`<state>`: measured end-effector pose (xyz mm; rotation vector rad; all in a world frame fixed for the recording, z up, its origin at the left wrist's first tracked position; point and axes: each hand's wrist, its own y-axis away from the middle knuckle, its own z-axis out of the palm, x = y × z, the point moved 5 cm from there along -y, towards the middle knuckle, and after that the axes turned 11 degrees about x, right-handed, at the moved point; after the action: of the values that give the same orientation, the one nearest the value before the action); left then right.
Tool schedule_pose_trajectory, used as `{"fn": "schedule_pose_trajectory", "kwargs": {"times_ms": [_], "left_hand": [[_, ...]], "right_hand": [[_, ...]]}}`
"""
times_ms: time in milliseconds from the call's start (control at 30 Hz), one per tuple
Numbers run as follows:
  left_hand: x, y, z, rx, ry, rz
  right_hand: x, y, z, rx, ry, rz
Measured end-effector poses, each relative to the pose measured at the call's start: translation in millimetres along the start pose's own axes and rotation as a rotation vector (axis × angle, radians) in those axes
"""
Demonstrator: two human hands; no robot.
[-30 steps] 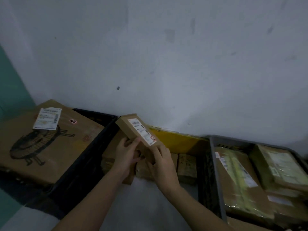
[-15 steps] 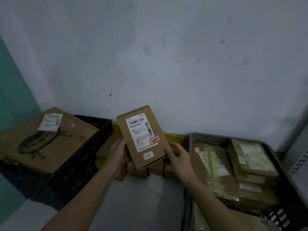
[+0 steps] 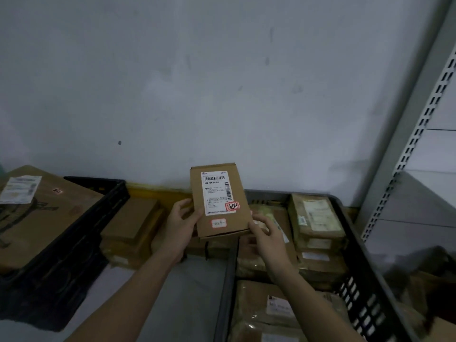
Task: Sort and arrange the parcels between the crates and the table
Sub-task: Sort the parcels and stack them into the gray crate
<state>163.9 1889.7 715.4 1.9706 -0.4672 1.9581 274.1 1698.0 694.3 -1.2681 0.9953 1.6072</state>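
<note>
A labelled cardboard parcel is held upright, label toward the camera, gripped by the left hand and the right hand at its lower corners.

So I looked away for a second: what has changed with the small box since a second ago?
Both hands, left hand and right hand, lifted the small box off the stack and turned it upright, label facing the camera, shifting it toward the grey crate. The grip is unchanged; the other parcels stayed put.
</note>
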Motion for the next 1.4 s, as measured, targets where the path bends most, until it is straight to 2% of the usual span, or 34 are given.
{"fn": "schedule_pose_trajectory", "kwargs": {"times_ms": [100,233,333,433,633,700,800,867,1033,1267,1400], "left_hand": [[-1,12,28,-0.07,-0.071,0.038],[-25,41,69,-0.257,-0.367,-0.006],[-53,61,90,-0.387,-0.475,0.001],[-73,72,94,-0.392,-0.567,0.106],[-81,68,87,-0.349,-0.705,0.149],[-80,68,87,-0.351,-0.774,0.174],[-79,68,88,-0.338,-0.78,0.188],[-80,67,88,-0.336,-0.788,0.178],[-79,67,89,-0.344,-0.816,0.178],[-77,68,88,-0.338,-0.851,0.181],[-78,67,88,-0.338,-0.826,0.168]], "right_hand": [[2,-6,-26,0.093,-0.032,0.003],[11,-12,-62,0.286,-0.075,0.033],[24,-18,-83,0.388,-0.041,0.069],[34,-23,-93,0.42,0.001,0.098],[63,-38,-87,0.415,0.048,0.18],[75,-45,-84,0.396,0.147,0.187],[75,-52,-81,0.371,0.527,0.031],[67,-56,-79,0.354,0.691,-0.075],[53,-59,-68,0.273,0.917,-0.272],[42,-60,-68,0.162,1.092,-0.289],[34,-50,-64,0.198,1.12,-0.407]]}}
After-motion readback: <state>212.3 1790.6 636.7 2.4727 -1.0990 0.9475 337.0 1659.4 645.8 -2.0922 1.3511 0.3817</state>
